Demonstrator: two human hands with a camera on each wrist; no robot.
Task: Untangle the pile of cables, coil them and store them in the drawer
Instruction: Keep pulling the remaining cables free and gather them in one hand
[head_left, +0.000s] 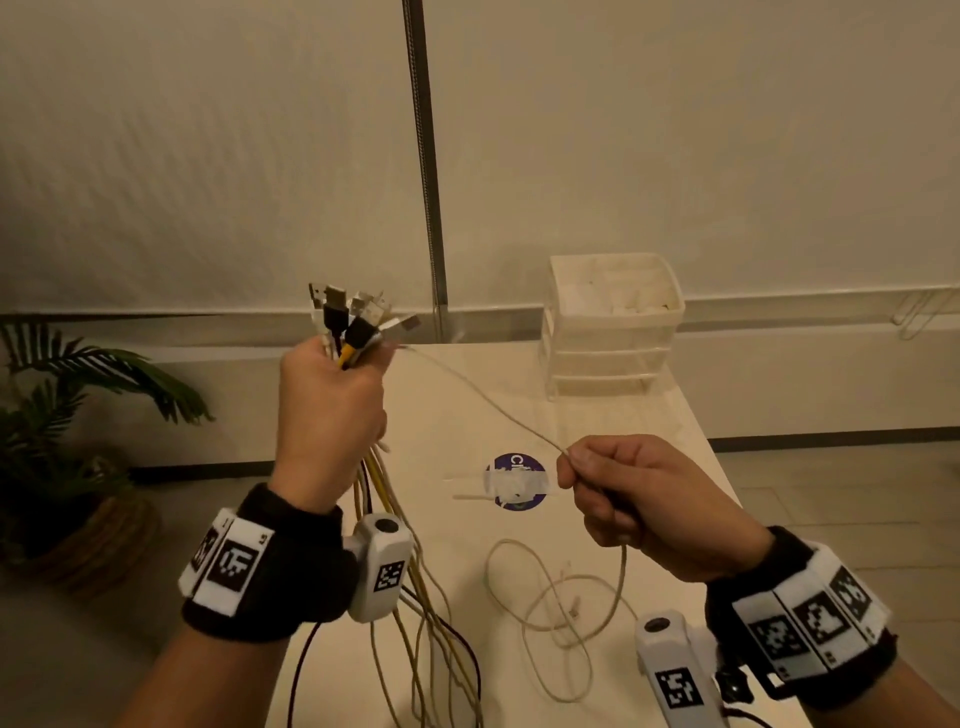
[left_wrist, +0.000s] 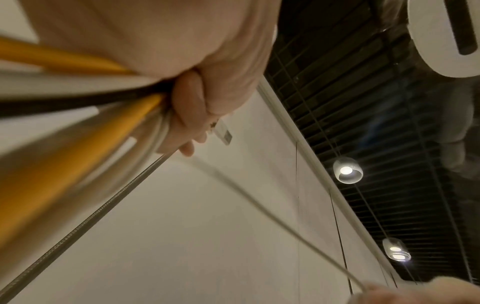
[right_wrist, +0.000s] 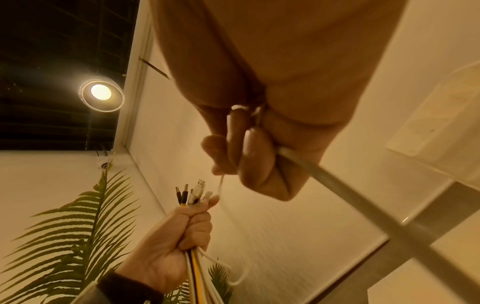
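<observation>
My left hand (head_left: 332, 410) is raised above the table's left side and grips a bundle of cables (head_left: 358, 327) just below their plugs; yellow, white and dark leads (head_left: 415, 613) hang down from the fist to the table. One thin white cable (head_left: 493, 405) runs from that bundle to my right hand (head_left: 623, 493), which pinches it between thumb and fingers. The rest of this cable lies in loose loops (head_left: 561, 618) on the table below my right hand. In the right wrist view the left hand (right_wrist: 179, 232) holds the plugs (right_wrist: 193, 194) upright.
A white plastic drawer unit (head_left: 610, 325) stands at the table's (head_left: 452, 426) far right, its drawers closed. A round purple sticker with tape (head_left: 517, 480) sits mid-table. A potted palm (head_left: 67, 415) stands on the floor to the left.
</observation>
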